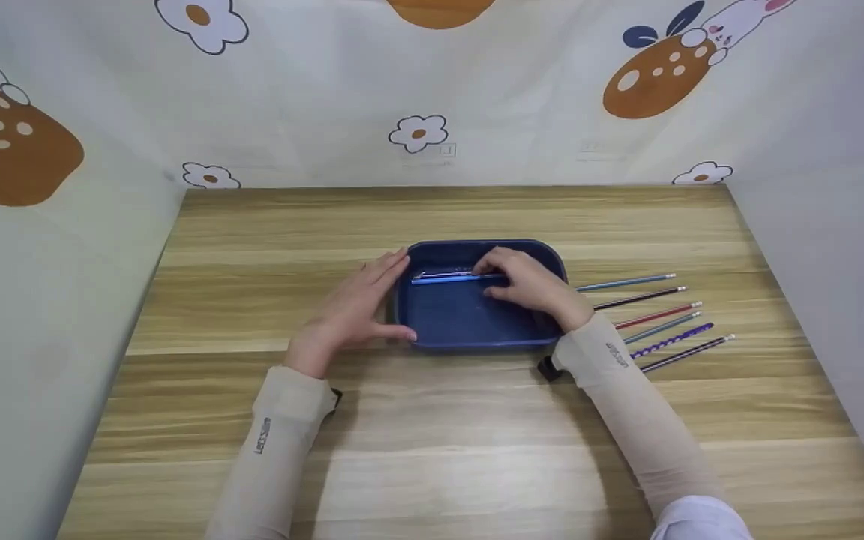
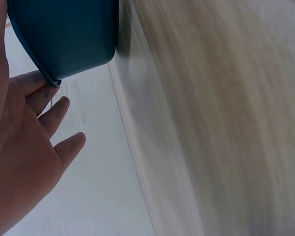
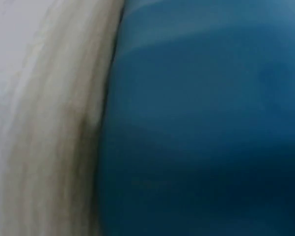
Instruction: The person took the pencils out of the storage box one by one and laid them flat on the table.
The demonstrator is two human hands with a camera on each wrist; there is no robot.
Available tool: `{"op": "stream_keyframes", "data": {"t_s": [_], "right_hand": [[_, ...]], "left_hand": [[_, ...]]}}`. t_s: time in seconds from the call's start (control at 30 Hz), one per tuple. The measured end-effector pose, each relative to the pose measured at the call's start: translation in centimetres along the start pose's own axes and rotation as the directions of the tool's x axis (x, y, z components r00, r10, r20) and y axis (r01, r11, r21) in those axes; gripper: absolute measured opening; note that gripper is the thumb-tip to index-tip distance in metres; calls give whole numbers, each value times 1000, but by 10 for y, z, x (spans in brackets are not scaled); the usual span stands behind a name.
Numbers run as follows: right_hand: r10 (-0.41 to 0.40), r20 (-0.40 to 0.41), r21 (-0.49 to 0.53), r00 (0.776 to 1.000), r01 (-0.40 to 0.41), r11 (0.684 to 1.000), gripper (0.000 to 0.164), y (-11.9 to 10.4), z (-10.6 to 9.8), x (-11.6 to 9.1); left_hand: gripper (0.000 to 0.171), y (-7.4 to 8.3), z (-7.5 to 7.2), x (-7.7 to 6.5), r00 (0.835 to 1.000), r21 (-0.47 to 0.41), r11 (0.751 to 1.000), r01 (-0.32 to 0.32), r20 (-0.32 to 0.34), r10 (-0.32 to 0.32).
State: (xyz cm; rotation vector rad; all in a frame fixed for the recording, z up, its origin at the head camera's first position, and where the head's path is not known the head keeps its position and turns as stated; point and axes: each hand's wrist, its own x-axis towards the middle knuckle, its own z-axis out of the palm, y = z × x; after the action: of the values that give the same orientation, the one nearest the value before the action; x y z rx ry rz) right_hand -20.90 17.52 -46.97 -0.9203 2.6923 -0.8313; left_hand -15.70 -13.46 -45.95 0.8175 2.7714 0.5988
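A dark blue rectangular bin (image 1: pixel 477 322) stands on the wooden table. My left hand (image 1: pixel 357 304) spans its left end, fingertips on the far-left rim and thumb at the near-left corner. In the left wrist view, those fingers touch the bin's rim (image 2: pixel 51 81) without curling round it. Inside the bin, a shiny blue pencil (image 1: pixel 439 280) lies crosswise near the far wall, close beside another slim item. My right hand (image 1: pixel 529 283) reaches in over their right ends, thumb apart from the bent fingers. Only blurred blue bin wall (image 3: pixel 201 98) fills the right wrist view.
Several pencils lie side by side right of the bin, among them a red one (image 1: pixel 657 315), a purple twisted one (image 1: pixel 672 340) and a black one (image 1: pixel 691 352). My right forearm covers their left ends. A patterned cloth wall (image 1: pixel 327 135) closes off the back.
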Motion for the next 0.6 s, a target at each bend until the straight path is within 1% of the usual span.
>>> {"op": "stream_keyframes", "data": {"t_s": [0.17, 0.4, 0.6], "right_hand": [[8, 8, -11, 1000, -8, 1000, 27, -1, 0, -1], [15, 16, -28, 1000, -15, 999, 27, -1, 1, 0], [12, 26, -56, 1000, -10, 998, 26, -2, 1, 0]], "left_hand": [[120, 0, 0, 0, 1000, 4, 1000, 2, 5, -2], [118, 2, 0, -1, 1000, -17, 1000, 18, 3, -18], [118, 1, 0, -2, 1000, -27, 999, 18, -1, -18]]}}
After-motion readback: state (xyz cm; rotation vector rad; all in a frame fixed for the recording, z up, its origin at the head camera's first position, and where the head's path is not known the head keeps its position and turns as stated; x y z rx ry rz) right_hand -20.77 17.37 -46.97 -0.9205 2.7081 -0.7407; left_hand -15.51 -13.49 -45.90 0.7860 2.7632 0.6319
